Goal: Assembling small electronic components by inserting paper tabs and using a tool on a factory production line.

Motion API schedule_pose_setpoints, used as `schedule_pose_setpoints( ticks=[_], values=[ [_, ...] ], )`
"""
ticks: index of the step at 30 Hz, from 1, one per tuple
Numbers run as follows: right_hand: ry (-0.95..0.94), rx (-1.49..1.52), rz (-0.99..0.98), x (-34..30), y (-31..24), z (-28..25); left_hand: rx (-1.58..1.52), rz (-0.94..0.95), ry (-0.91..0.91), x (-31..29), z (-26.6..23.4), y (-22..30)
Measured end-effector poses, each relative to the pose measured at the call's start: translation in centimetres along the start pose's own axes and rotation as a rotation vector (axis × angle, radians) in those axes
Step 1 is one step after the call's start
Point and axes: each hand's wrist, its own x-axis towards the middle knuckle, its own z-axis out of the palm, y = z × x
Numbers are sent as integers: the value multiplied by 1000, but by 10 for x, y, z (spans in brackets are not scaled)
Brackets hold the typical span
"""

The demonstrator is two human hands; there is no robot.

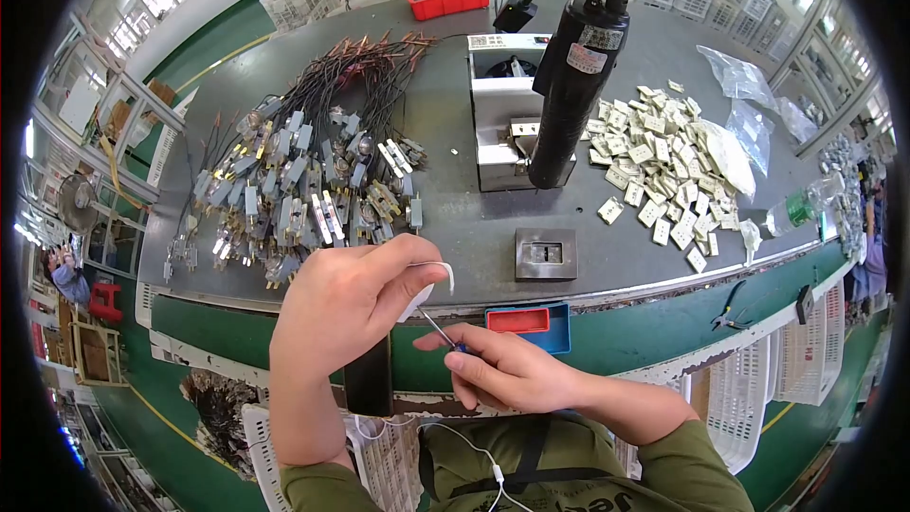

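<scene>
Blue tray (560,330) near the right hand (517,372) holds a red tray (518,320).

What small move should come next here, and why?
Perhaps steady the white piece in the left grip before pushing with the thin tool: the right grip points its tip toward that piece, though whether they touch is unclear.

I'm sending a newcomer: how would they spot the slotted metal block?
On the grey table, find the black cylindrical tool. Nearer the table's front edge sits the metal block; unlike the cream rectangular pieces to its right, it's grey with a recessed slot.
</scene>
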Motion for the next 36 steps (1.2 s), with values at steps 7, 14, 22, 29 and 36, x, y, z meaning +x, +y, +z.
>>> schedule_pose_setpoints(
  ticks=[7,14,22,29,36],
  values=[
    [3,120,-6,1,2,5,17,36,30,-2,2,3],
    [42,102,-58,3,8,8,56,40,47,-2,1,8],
    [11,153,-38,2,2,8,79,4,57,-3,-2,8],
    [13,209,-30,5,7,11,67,41,53,-5,1,9],
    [122,286,-163,6,28,10,464,260,18,-33,13,24]
  ],
)
